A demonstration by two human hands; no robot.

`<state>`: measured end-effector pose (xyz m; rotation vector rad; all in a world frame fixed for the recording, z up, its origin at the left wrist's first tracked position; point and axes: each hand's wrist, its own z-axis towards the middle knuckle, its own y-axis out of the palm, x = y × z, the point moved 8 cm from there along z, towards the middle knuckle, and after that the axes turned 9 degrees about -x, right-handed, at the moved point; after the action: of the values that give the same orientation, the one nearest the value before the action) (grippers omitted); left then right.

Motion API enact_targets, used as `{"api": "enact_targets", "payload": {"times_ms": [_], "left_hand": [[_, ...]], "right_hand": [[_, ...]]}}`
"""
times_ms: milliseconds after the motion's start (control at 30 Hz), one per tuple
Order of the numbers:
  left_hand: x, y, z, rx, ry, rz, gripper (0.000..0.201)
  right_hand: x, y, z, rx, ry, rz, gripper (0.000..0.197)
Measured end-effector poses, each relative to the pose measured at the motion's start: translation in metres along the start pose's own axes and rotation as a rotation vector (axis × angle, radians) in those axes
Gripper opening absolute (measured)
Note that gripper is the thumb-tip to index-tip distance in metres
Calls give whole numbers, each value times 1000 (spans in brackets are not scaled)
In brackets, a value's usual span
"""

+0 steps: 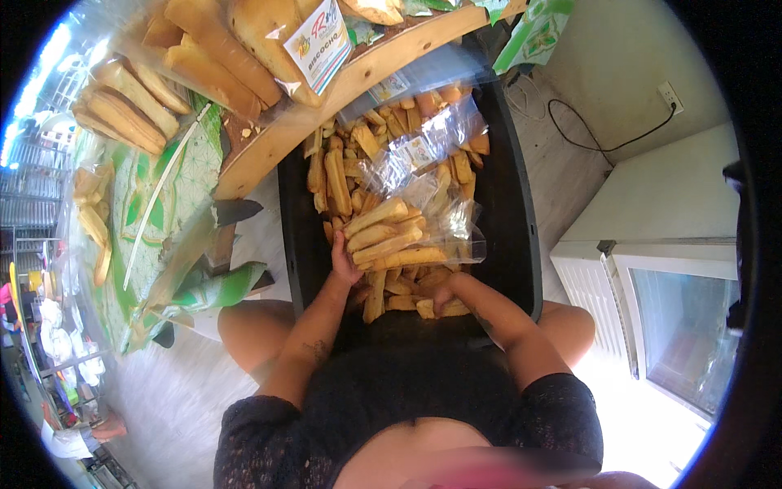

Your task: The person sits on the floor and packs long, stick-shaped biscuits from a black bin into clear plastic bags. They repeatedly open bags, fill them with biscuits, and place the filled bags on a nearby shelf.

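Note:
My left hand [345, 262] is closed round the left side of a clear plastic bag [466, 244] partly filled with toasted bread sticks [383, 236]. The bag lies tilted over a deep black tub [521, 187] between my knees, its loose end spreading to the right. Just below it, my right hand [448, 292] reaches down among loose bread sticks [401, 303] at the tub's near end. Its fingers curl over one pale-ended stick [432, 309]; the fingertips are partly hidden.
Packed bags with labels [415, 151] lie on the bread farther back in the tub. A wooden-edged table [358, 73] at upper left bears more bagged bread [220, 57] and a green-and-white cover [167, 204]. A white glass-fronted cabinet [684, 326] stands at right, below a wall cord [619, 150].

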<state>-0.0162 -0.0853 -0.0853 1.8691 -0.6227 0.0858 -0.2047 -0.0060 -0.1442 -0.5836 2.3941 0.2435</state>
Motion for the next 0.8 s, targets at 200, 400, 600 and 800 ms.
{"api": "enact_targets", "payload": {"times_ms": [200,400,600,800], "left_hand": [[-1,2,-5,-67,20,23,75],[-5,6,-3,-98,-43,19,75],[1,9,-1,-174,27,23,72],[-3,-1,0,-114,-53,-63,70]], "right_hand": [[44,21,32,-73,2,172,103],[24,7,4,-7,122,103,92],[-47,-31,-33,274,-62,22,103],[-40,-34,-29,235,0,-38,104]]}}
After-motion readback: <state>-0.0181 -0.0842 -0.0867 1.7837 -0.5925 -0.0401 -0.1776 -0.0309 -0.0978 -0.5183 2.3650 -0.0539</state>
